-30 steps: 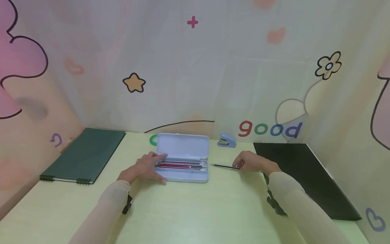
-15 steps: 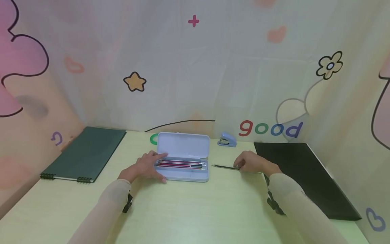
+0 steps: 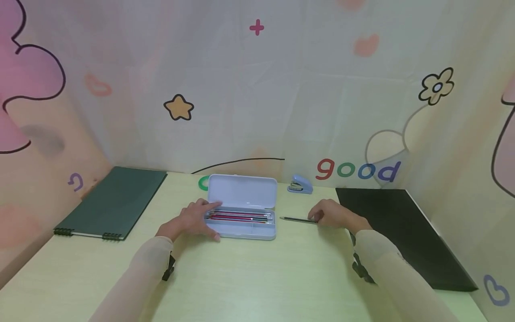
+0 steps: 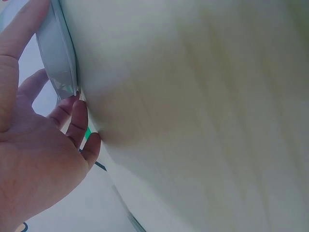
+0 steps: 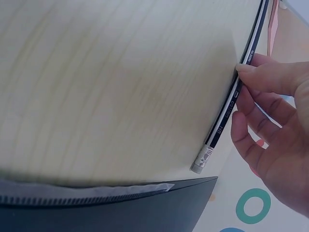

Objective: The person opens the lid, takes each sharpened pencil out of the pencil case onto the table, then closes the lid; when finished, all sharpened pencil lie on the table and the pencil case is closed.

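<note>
Pinching the pencil near the table's back edge, the right hand does best with light, level pressure; the left hand, spread loosely, touches the case.

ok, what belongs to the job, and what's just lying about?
In the job:
black-and-white pencil, in right hand
open pale-blue rectangular case, at left hand
slim pencils inside

Lying about:
pale-blue stapler
dark-green spiral-bound pad
large flat black rectangle
green curved object

Your pencil — black and white striped, marked HB, eraser-ended — points its tip toward your pale blue case, open just beside it, with several pencils lying inside.
</note>
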Tool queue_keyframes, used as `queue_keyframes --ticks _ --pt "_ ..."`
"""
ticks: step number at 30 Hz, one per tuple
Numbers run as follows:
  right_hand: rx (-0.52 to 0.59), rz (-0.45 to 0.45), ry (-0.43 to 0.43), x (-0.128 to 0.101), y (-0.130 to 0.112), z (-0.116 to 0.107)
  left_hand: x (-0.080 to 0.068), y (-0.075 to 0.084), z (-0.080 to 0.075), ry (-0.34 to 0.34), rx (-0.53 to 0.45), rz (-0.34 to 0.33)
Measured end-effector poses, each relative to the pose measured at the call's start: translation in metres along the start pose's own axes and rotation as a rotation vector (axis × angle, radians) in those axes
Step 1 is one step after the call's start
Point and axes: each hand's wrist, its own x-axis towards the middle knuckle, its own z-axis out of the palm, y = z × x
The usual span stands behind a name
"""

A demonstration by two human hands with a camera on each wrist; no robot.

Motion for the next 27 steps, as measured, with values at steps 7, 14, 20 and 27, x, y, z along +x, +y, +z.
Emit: queue_keyframes --ticks 7,14,20,27 --pt "-0.009 -0.011 0.011 0.0023 -0.0007 -0.0005 -0.0001 -0.0001 -0.0003 -0.001 0.001 -0.004" --pt "-0.005 -0.002 0.021 0.0047 -0.0001 0.0008 -0.0002 -0.0006 -0.0006 -0.002 0.005 -0.005" --pt "-0.006 0.002 0.027 0.0060 0.0016 0.0009 -0.0007 -0.0004 -0.0012 0.003 0.006 0.006" --pt "0.005 0.039 0.037 0.0075 -0.0023 -0.0019 -0.0009 -0.0010 -0.0016 -0.004 -0.007 0.010"
